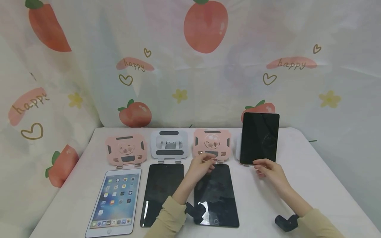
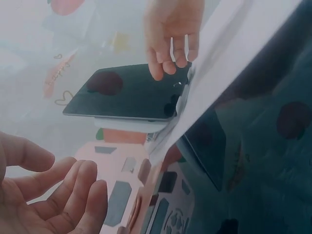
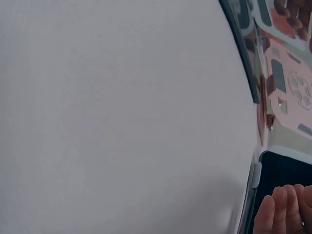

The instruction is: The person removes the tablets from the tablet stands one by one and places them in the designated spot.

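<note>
A black-screened tablet (image 1: 259,138) stands upright on a light stand (image 1: 238,147) at the back right, mostly covering it. My right hand (image 1: 273,174) is at the tablet's lower right corner. In the left wrist view its fingers (image 2: 180,56) hang loosely in front of the screen's lower end, not wrapped round it. My left hand (image 1: 200,168) hovers over the top edge of another dark tablet (image 1: 217,198) lying flat, before a pink stand (image 1: 212,142). Its fingers (image 2: 87,175) are loosely bent with nothing between them.
Left of these stand a grey-white stand (image 1: 169,145) and a second pink stand (image 1: 126,149). In front of them lie a dark tablet (image 1: 162,188) and a white tablet (image 1: 115,201) with its screen lit. A printed cloth (image 1: 208,82) hangs behind the white table (image 1: 285,142).
</note>
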